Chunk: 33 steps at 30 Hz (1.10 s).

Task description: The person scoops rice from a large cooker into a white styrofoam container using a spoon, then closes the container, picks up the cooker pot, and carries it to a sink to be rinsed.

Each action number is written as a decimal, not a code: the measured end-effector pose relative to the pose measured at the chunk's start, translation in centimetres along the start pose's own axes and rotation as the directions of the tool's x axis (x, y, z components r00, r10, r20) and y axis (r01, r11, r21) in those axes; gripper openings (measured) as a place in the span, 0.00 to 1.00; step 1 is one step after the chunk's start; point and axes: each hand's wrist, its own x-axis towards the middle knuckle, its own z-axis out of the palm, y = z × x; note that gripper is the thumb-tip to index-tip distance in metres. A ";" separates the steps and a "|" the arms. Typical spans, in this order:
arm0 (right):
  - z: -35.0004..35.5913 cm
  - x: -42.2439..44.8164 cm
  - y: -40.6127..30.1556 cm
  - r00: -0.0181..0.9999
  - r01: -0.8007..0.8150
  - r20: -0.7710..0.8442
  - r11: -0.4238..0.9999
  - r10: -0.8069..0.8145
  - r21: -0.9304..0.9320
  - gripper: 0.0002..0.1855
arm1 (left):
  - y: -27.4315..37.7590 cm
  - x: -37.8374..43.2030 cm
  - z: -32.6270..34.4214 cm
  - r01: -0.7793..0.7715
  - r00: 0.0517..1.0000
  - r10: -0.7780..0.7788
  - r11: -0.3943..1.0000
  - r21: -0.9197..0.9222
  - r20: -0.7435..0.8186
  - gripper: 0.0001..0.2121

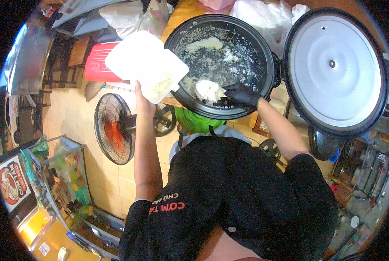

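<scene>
My left hand (144, 99) grips the near edge of an open white takeout box (148, 62), held tilted beside the cooker. A little rice (164, 85) shows in the box's nearer half. Inside the wide black rice cooker pot (228, 70), grains and patches of white rice (204, 45) cling to the dark bottom. Wearing a black glove, my right hand (243, 95) is low in the pot, at its near side. Its fingers close on a pale scoop (221, 93), mostly hidden by a mound of white rice (208, 90).
The cooker's round lid (336, 68) stands raised on the right. A red carton (101, 62) is behind the box. Plastic bags (263, 14) lie beyond the pot. A fan (114, 129) stands on the left, a green stool (197, 120) below the pot, and a glass case (67, 176) lower left.
</scene>
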 end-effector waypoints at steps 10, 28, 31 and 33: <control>-6.8 -1.7 -8.2 0.617 0.250 -0.277 0.518 -0.736 -0.818 0.24 | -0.4 -0.2 9.4 0.191 0.920 -0.144 0.977 -0.095 0.365 0.35; -4.3 -5.4 -10.0 0.562 0.194 -0.278 0.451 -0.779 -0.871 0.28 | -3.1 -0.9 10.7 0.152 0.919 -0.040 0.954 -0.259 0.392 0.32; -2.2 -5.5 -10.8 0.657 0.240 -0.236 0.496 -0.716 -0.835 0.28 | -3.2 -1.1 10.9 0.129 0.933 -0.022 0.952 -0.279 0.359 0.34; -1.6 -5.4 -11.4 0.699 0.266 -0.217 0.530 -0.682 -0.805 0.24 | -3.0 -1.3 11.4 0.109 0.936 0.006 0.945 -0.308 0.352 0.36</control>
